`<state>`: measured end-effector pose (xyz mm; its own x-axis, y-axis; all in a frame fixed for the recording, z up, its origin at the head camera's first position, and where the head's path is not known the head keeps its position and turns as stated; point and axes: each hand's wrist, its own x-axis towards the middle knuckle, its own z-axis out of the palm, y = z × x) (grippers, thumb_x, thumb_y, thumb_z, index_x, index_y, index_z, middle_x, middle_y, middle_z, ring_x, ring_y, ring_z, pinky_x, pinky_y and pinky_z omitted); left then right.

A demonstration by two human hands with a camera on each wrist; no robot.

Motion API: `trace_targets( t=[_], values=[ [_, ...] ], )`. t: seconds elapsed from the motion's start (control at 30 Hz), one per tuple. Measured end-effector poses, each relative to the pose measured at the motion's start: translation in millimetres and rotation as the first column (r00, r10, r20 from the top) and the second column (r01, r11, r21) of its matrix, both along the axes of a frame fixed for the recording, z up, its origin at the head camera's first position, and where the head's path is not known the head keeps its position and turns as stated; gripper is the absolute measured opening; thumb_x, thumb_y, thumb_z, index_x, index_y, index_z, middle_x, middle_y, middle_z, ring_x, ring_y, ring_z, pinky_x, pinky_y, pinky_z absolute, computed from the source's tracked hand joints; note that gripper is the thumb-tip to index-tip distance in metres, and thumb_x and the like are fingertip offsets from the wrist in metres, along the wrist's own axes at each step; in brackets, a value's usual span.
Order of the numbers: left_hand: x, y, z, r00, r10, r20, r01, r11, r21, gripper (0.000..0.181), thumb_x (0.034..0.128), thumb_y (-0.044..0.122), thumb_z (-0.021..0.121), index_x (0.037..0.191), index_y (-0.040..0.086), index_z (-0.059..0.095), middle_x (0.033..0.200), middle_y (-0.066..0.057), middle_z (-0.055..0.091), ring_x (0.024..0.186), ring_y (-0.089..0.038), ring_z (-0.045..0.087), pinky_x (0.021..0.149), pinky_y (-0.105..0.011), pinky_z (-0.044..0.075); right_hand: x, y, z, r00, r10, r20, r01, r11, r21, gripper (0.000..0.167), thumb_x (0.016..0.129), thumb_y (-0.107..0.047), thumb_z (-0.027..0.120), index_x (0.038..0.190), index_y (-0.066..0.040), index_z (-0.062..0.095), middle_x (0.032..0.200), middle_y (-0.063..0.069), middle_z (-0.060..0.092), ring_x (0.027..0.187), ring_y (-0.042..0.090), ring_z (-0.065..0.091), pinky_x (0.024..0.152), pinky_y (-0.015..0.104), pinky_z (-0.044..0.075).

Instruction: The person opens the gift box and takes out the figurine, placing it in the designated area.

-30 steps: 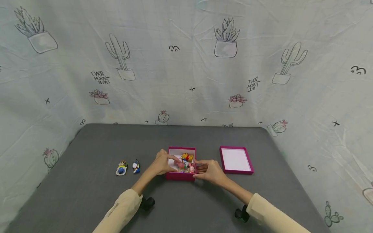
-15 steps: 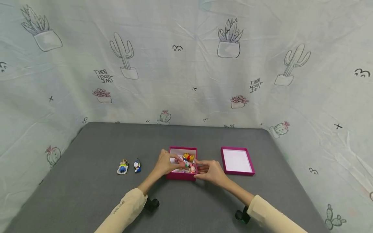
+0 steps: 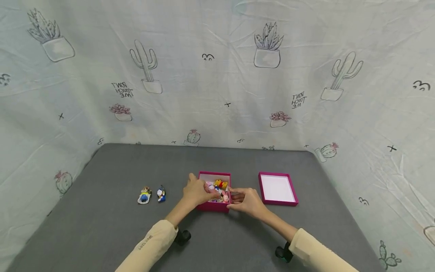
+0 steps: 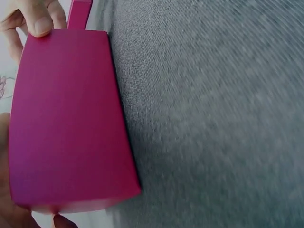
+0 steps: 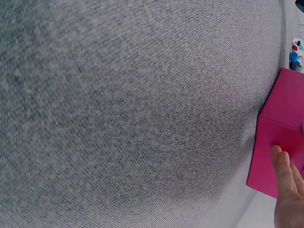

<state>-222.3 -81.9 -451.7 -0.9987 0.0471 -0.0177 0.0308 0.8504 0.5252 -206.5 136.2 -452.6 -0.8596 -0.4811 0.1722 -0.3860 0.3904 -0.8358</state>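
A magenta box point(image 3: 213, 206) with white inner walls stands at the middle of the table, holding several small figurines. Among them are a yellow and red bear figurine point(image 3: 221, 184) and a pink figurine point(image 3: 225, 197). My left hand point(image 3: 196, 192) reaches over the box's left side, its thumb inside among the figurines. Its other fingertips are hidden, so whether it pinches one is unclear. With my right hand point(image 3: 249, 202) I hold the box at its right front corner. In the right wrist view straight fingers point(image 5: 283, 172) lie against the magenta wall; the left wrist view shows the thumb on the front.
To the right lies the box lid point(image 3: 278, 189), its white inside facing up. Left of the box are a figurine on a white base point(image 3: 144, 195) and a blue and white figurine point(image 3: 161, 194). A cactus-print curtain point(image 3: 217, 75) hangs behind the grey table point(image 3: 102, 226).
My left hand has moved slightly right and its fingers have turned down behind the hand, hiding the fingertips. My right hand keeps its place at the box. The head view has shifted slightly.
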Motion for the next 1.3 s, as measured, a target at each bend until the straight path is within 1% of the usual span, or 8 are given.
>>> trace_targets(
  t=[0.17, 0.27, 0.5, 0.67, 0.83, 1.03, 1.13, 1.3],
  values=[
    [-1.0, 13.8, 3.3, 0.997, 0.066, 0.027, -0.065, 0.997, -0.038, 0.056, 0.0643, 0.051, 0.085, 0.074, 0.002, 0.059, 0.098, -0.016, 0.036, 0.084, -0.03, 0.047, 0.068, -0.048, 0.049, -0.9, 1, -0.4, 1.0, -0.013, 0.007, 0.013, 1.0, 0.004, 0.05, 0.075, -0.006, 0.081, 0.117, 0.014, 0.061, 0.103, 0.027, 0.067, 0.084, 0.032, 0.07, 0.069, 0.033, 0.057],
    [-3.6, 18.7, 2.0, 0.996, 0.083, 0.027, -0.081, 0.995, -0.057, 0.056, 0.0649, 0.046, 0.086, 0.082, -0.002, 0.062, 0.103, -0.018, 0.036, 0.09, -0.034, 0.049, 0.074, -0.052, 0.05, -5.3, 5, -11.8, 1.0, -0.023, -0.004, 0.023, 1.0, 0.004, 0.052, 0.075, -0.01, 0.082, 0.118, 0.011, 0.062, 0.104, 0.024, 0.068, 0.084, 0.028, 0.071, 0.069, 0.029, 0.057],
    [-2.6, 9.9, -1.1, 0.998, 0.04, 0.052, -0.041, 0.999, 0.018, 0.041, 0.0733, 0.035, 0.082, 0.077, 0.0, 0.06, 0.096, -0.015, 0.034, 0.083, -0.03, 0.045, 0.064, -0.043, 0.044, -3.2, 5, -11.9, 1.0, -0.019, -0.003, 0.019, 1.0, 0.009, 0.052, 0.076, -0.01, 0.081, 0.119, 0.01, 0.062, 0.106, 0.024, 0.068, 0.085, 0.027, 0.071, 0.07, 0.029, 0.057],
    [-2.2, 2.0, 0.5, 0.998, 0.008, 0.065, -0.011, 0.998, 0.054, 0.035, 0.072, 0.034, 0.084, 0.077, 0.004, 0.067, 0.101, -0.018, 0.04, 0.086, -0.03, 0.047, 0.065, -0.043, 0.046, -2.9, 5, -9.5, 1.0, -0.023, 0.016, 0.023, 1.0, 0.015, 0.052, 0.076, -0.01, 0.082, 0.12, 0.009, 0.062, 0.108, 0.022, 0.068, 0.087, 0.026, 0.071, 0.07, 0.028, 0.056],
    [-2.5, 2.4, 3.7, 0.998, 0.043, 0.053, -0.045, 0.998, 0.044, 0.034, 0.0683, 0.039, 0.086, 0.071, 0.008, 0.072, 0.101, -0.019, 0.045, 0.088, -0.031, 0.051, 0.073, -0.051, 0.05, -3.9, 4, -6.9, 0.999, -0.02, 0.026, 0.019, 1.0, 0.018, 0.052, 0.077, -0.012, 0.081, 0.121, 0.008, 0.062, 0.108, 0.022, 0.068, 0.087, 0.026, 0.071, 0.071, 0.029, 0.056],
    [-3.3, 8.4, 4.3, 0.996, 0.073, 0.041, -0.072, 0.997, -0.021, 0.048, 0.0696, 0.053, 0.081, 0.061, 0.009, 0.063, 0.097, -0.018, 0.044, 0.086, -0.031, 0.05, 0.078, -0.055, 0.048, -4.8, 4, -5.6, 0.999, -0.024, 0.026, 0.024, 0.999, 0.024, 0.052, 0.076, -0.01, 0.081, 0.121, 0.008, 0.062, 0.108, 0.022, 0.068, 0.087, 0.026, 0.071, 0.071, 0.029, 0.056],
    [-4.4, 6.8, 3.7, 0.997, 0.06, 0.038, -0.06, 0.998, -0.008, 0.045, 0.0713, 0.048, 0.081, 0.063, 0.008, 0.062, 0.097, -0.018, 0.044, 0.085, -0.031, 0.05, 0.078, -0.055, 0.048, -4.9, 4, -4.9, 0.999, -0.019, 0.027, 0.018, 1.0, 0.026, 0.053, 0.076, -0.01, 0.081, 0.122, 0.008, 0.062, 0.109, 0.022, 0.067, 0.087, 0.026, 0.07, 0.071, 0.028, 0.056],
    [-4.4, -2.7, 4.3, 0.998, -0.006, 0.059, 0.002, 0.998, 0.065, 0.033, 0.0739, 0.036, 0.082, 0.075, 0.004, 0.071, 0.102, -0.021, 0.045, 0.086, -0.031, 0.051, 0.076, -0.049, 0.049, -4.8, 4, -3.6, 1.0, -0.013, 0.021, 0.012, 1.0, 0.028, 0.053, 0.076, -0.011, 0.082, 0.121, 0.008, 0.062, 0.108, 0.022, 0.068, 0.087, 0.026, 0.071, 0.07, 0.029, 0.056]
  ],
)
